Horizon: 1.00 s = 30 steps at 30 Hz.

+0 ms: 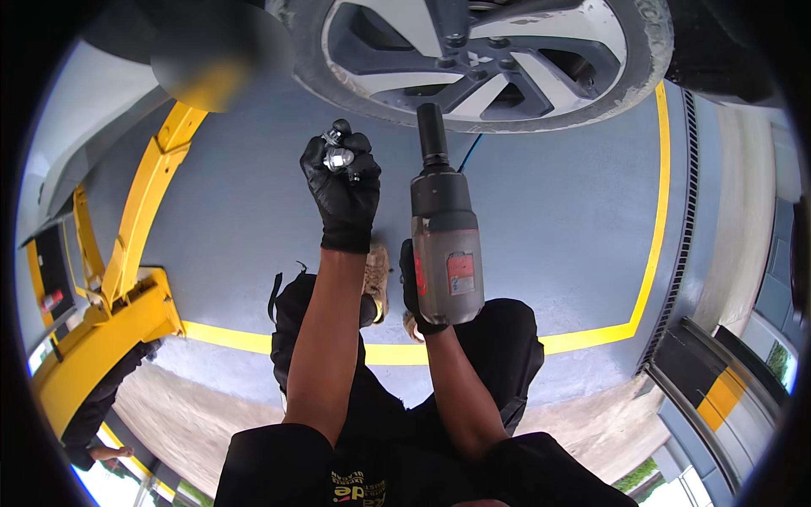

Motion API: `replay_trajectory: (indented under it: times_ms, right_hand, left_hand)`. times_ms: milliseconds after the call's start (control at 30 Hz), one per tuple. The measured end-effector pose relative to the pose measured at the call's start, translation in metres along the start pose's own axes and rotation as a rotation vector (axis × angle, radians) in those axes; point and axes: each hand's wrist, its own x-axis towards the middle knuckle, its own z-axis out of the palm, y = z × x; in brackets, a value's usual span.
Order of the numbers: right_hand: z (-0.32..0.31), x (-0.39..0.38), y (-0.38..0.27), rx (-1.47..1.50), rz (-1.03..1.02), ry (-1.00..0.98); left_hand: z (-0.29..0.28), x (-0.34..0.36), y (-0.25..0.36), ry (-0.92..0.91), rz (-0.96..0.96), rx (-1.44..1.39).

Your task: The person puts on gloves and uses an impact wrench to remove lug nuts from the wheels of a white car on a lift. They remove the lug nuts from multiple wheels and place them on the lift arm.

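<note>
Closed around several shiny lug nuts, my left hand wears a black glove and is raised in front of the tyre. My right hand, gloved in black too, grips an impact wrench from below; the tool's body hides most of its fingers. A long black socket on the wrench points up at the wheel. The socket's tip overlaps the lower tyre edge in this view, and whether they touch I cannot tell. The wheel has grey and silver spokes.
A yellow lift arm and its base stand on the left. A thin blue-green hose shows beside the socket. Yellow lines border the grey floor, with a drain grate on the right. Another person's hand appears at lower left.
</note>
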Motion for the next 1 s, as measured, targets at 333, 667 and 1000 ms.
replay_trajectory:
  times_ms: [333,667,1000]
  right_hand:
    - [0.111,-0.115,-0.041,-0.071,0.477,-0.205]
    - [0.185,-0.159,0.056,-0.557,0.647,-0.541]
    - [0.319,-0.149,0.17,-1.11,0.098,-0.845]
  left_hand:
    - [0.039,-0.231,0.21,0.263,0.431,-0.067]
    - [-0.021,-0.412,0.691,1.24,0.99,1.846]
    - [-0.157,-0.42,1.058,1.429,0.479,3.197]
